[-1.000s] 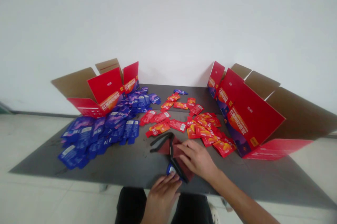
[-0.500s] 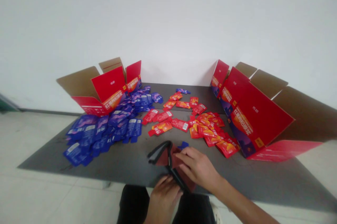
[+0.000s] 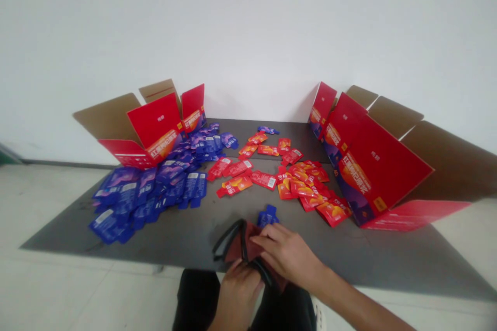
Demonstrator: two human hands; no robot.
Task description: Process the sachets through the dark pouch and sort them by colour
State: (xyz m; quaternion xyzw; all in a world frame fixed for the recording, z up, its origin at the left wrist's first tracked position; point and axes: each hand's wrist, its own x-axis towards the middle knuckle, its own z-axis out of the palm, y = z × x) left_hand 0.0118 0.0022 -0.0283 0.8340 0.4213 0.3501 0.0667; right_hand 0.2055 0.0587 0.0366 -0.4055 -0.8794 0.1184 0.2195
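At the table's near edge, above my lap, I hold what looks like a pair of black-framed glasses (image 3: 224, 244) with a reddish-brown cloth (image 3: 253, 238) bunched around it. My left hand (image 3: 240, 287) grips the black frame from below, its fingers closed. From the right, my right hand (image 3: 285, 253) pinches the cloth against the frame, its fingers bent together. Part of the frame and cloth is hidden behind the fingers. Just beyond my right hand lies a single blue sachet (image 3: 267, 215), partly covered by it.
A grey table (image 3: 217, 222) bears a heap of blue sachets (image 3: 155, 188) on the left and scattered red-orange sachets (image 3: 306, 183) at centre right. Open red cartons stand on the left (image 3: 155, 124) and right (image 3: 373, 165), flaps up. A white wall (image 3: 248, 36) rises behind.
Both hands have shifted slightly, and the frame and cloth have tilted and moved a little left and down. More of the blue sachet beyond my right hand shows. The view has shifted slightly.
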